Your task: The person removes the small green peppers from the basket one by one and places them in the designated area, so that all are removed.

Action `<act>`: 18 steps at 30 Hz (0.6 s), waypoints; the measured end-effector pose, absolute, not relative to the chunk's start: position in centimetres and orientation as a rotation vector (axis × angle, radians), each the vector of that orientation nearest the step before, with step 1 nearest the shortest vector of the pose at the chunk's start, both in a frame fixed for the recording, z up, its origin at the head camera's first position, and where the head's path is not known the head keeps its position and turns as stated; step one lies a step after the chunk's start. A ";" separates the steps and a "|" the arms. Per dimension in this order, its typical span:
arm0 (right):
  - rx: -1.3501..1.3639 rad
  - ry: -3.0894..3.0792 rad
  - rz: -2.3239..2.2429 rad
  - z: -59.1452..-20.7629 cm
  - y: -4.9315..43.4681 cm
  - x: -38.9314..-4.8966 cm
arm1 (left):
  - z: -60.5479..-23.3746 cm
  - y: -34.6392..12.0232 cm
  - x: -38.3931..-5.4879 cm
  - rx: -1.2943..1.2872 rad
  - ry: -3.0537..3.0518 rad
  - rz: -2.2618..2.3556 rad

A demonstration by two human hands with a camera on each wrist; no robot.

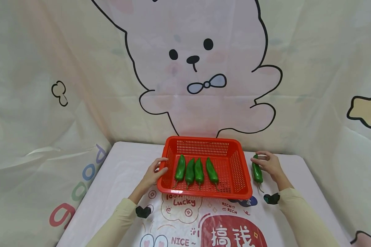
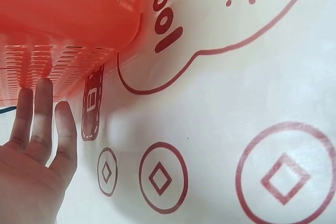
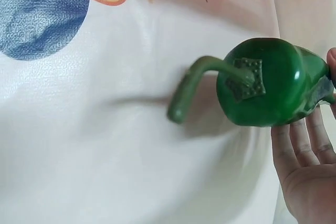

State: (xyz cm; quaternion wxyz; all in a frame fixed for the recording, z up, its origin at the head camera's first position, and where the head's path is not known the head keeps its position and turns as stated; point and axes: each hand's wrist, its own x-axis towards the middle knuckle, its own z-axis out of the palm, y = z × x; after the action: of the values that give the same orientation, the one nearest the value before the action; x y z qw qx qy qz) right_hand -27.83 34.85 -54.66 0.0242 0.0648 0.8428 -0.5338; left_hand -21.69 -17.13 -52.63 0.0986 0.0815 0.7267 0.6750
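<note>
A red plastic basket (image 1: 204,196) stands at the back of the table, with several green peppers (image 1: 199,171) lying side by side in it, stems toward the front. My left hand (image 1: 151,174) holds its left rim, thumb and a finger over the edge. Three fingers of that hand (image 2: 39,140) reach up against the slotted outer wall (image 2: 68,56) in the left wrist view. Right of the basket, my right hand (image 1: 270,164) pinches another green pepper (image 1: 257,173) by its far, tapered end. In the right wrist view this pepper (image 3: 262,82) points its curved stem at the camera.
A white printed cloth (image 1: 179,219) covers the table. Behind the basket rises a cloth backdrop (image 1: 198,113) with a cartoon bear, and similar cloth hangs on both sides. The basket's right rim (image 1: 247,171) lies close to the held pepper.
</note>
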 end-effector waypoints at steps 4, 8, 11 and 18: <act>0.218 2.608 -1.649 -55.0 35.0 -27.8 | -52.7 -17.2 -21.7 0.239 2.163 1.988; 0.222 2.609 -1.628 -55.2 35.0 -27.7 | -52.9 -17.2 -21.7 0.234 2.160 1.991; 0.234 2.612 -1.591 -55.4 35.0 -27.8 | -53.1 -17.1 -21.7 0.225 2.159 1.995; 0.259 2.580 -1.542 -56.0 35.3 -28.0 | -56.0 -17.5 -23.1 0.207 2.212 1.982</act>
State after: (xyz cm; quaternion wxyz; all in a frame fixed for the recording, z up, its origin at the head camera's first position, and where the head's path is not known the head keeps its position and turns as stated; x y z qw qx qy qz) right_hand -27.98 35.29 -55.99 0.0624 0.0858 0.8534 -0.5103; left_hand -23.09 -17.48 -55.96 0.0822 0.0693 0.7404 0.6635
